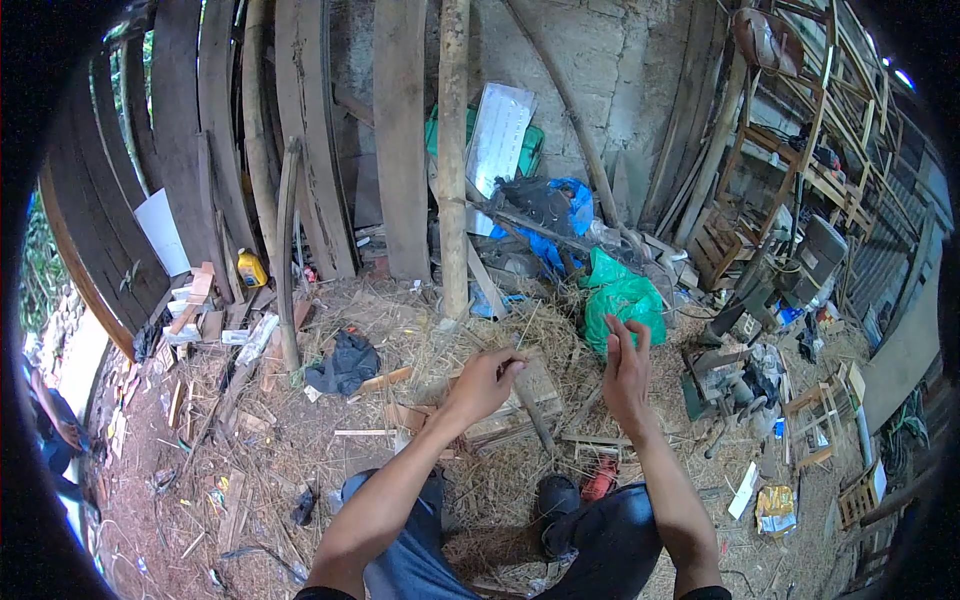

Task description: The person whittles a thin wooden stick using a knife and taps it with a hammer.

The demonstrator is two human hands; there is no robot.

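Note:
Above the straw-covered ground, my left hand [486, 384] has its fingers curled and pinched together; a thin pale strand seems to rise from the fingertips, too small to make out. To its right, my right hand [627, 370] is raised with its fingers extended and nothing visible in it. Just behind my right hand lies a green plastic bag [622, 300]. Beneath and between the hands are dry straw [530, 345] and a wooden stick [534, 415]. The two hands are apart.
A wooden post [453, 160] stands ahead. A black bag [345, 363] lies left, a red object [600, 479] near my boot [558, 505]. At right are a wooden rack [800, 165] and clutter. Another person [60, 430] is at the far left edge.

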